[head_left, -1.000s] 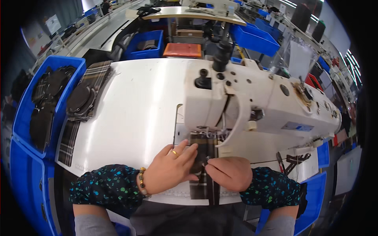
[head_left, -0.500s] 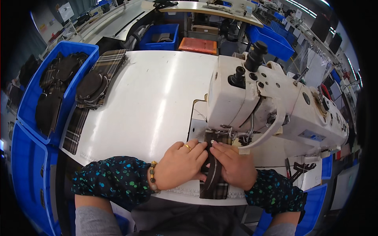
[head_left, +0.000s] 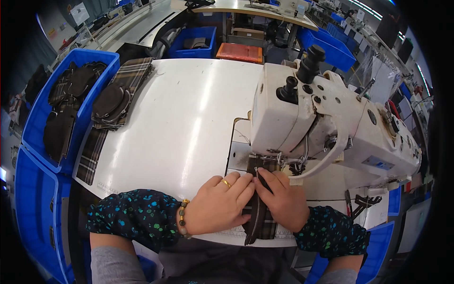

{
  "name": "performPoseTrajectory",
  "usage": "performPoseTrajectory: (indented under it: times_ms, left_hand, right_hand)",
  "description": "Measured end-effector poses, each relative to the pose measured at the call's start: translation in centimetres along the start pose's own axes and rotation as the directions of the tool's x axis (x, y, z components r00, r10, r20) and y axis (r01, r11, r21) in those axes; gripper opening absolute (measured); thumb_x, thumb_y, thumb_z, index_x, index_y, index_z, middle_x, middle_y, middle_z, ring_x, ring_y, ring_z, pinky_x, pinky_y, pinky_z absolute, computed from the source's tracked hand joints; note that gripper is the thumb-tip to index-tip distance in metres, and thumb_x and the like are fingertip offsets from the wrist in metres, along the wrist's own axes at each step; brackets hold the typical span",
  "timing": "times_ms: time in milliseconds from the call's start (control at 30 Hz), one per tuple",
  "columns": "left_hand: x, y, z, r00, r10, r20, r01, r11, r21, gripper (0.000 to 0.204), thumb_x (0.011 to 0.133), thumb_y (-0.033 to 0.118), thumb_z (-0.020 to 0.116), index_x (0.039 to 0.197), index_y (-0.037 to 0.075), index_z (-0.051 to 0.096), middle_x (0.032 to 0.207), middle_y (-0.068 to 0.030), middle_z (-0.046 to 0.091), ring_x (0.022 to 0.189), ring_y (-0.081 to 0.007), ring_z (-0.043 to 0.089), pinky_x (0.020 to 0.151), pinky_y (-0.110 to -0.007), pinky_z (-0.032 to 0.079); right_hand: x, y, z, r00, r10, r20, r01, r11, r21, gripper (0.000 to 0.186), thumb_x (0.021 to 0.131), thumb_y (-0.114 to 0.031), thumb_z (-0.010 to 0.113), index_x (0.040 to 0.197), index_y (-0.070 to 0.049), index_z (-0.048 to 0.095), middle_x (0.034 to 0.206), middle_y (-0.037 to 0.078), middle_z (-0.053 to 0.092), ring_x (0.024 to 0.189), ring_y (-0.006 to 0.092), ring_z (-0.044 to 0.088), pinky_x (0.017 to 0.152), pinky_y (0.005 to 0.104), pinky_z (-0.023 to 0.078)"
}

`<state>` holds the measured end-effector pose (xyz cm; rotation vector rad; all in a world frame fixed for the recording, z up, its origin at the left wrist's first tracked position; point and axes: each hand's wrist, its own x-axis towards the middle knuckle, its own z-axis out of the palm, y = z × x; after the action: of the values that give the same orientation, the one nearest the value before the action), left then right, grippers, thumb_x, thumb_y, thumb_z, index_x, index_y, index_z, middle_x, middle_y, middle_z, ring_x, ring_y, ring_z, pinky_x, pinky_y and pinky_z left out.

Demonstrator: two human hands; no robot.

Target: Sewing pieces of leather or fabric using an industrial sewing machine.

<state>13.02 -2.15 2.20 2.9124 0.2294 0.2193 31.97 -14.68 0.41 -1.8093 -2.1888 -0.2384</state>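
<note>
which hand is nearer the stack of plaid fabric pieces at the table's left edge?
Left. The left hand rests on the plaid strip, on the side toward the stack of plaid fabric pieces; the right hand lies beyond it, under the white sewing machine.
</note>
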Motion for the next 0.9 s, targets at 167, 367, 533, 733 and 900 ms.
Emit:
performPoseTrajectory:
  times_ms: [167, 367, 533, 733, 900]
  left_hand:
    - [0.8, -0.9, 0.5, 1.000, -0.011, -0.014, 0.010, 1.000, -0.022, 0.099, 0.071, 0.044, 0.082, 0.150, -0.002, 0.043, 0.149, -0.0145, 0.052, 0.126, -0.0304, 0.054, 0.100, -0.039, 0.045]
    - [0.9, -1.3, 0.7, 0.999, 0.002, -0.051, -0.003, 1.000, -0.012, 0.096, 0.075, 0.046, 0.079, 0.149, -0.003, 0.043, 0.149, -0.0149, 0.052, 0.127, -0.0308, 0.052, 0.102, -0.040, 0.043]
    - [1.0, -1.3, 1.0, 0.999, -0.003, -0.042, 0.004, 1.000, 0.019, 0.082, 0.082, 0.046, 0.075, 0.144, -0.002, 0.051, 0.149, -0.0141, 0.052, 0.127, -0.0292, 0.052, 0.100, -0.040, 0.044]
    - [0.8, -1.4, 1.3, 0.995, 0.039, -0.097, -0.031, 0.996, 0.083, 0.067, 0.089, 0.046, 0.068, 0.135, -0.002, 0.061, 0.144, -0.0126, 0.057, 0.125, -0.0262, 0.053, 0.094, -0.037, 0.046]
    - [0.2, -0.9, 1.3, 0.990, 0.106, -0.090, -0.083, 0.970, 0.230, 0.061, 0.094, 0.046, 0.061, 0.131, -0.003, 0.065, 0.143, -0.0128, 0.060, 0.125, -0.0274, 0.053, 0.092, -0.037, 0.047]
  right_hand:
    - [0.0, 0.5, 0.1, 1.000, 0.004, 0.000, -0.004, 0.998, 0.063, 0.043, 0.083, -0.010, 0.064, 0.125, -0.006, 0.070, 0.138, 0.016, 0.059, 0.119, 0.0289, 0.062, 0.090, 0.0442, 0.050]
    - [0.3, 0.9, 0.3, 0.998, -0.023, -0.050, 0.029, 0.992, 0.119, 0.043, 0.083, -0.010, 0.064, 0.126, -0.008, 0.069, 0.134, 0.013, 0.062, 0.119, 0.0288, 0.063, 0.089, 0.0438, 0.050]
    - [0.2, 0.4, 0.3, 0.992, 0.118, -0.040, -0.114, 0.990, 0.087, 0.046, 0.081, -0.015, 0.070, 0.126, -0.004, 0.067, 0.121, 0.013, 0.068, 0.107, 0.0308, 0.067, 0.086, 0.0430, 0.051]
    - [0.4, 0.4, 0.0, 0.987, 0.158, 0.004, -0.158, 0.987, 0.029, 0.059, 0.075, -0.021, 0.078, 0.127, 0.003, 0.064, 0.112, 0.016, 0.070, 0.100, 0.0329, 0.068, 0.087, 0.0433, 0.053]
    - [-0.1, 0.1, -0.5, 0.996, 0.059, 0.063, -0.057, 0.998, -0.032, 0.067, 0.072, -0.021, 0.080, 0.130, 0.009, 0.061, 0.115, 0.019, 0.069, 0.107, 0.0334, 0.067, 0.095, 0.0459, 0.052]
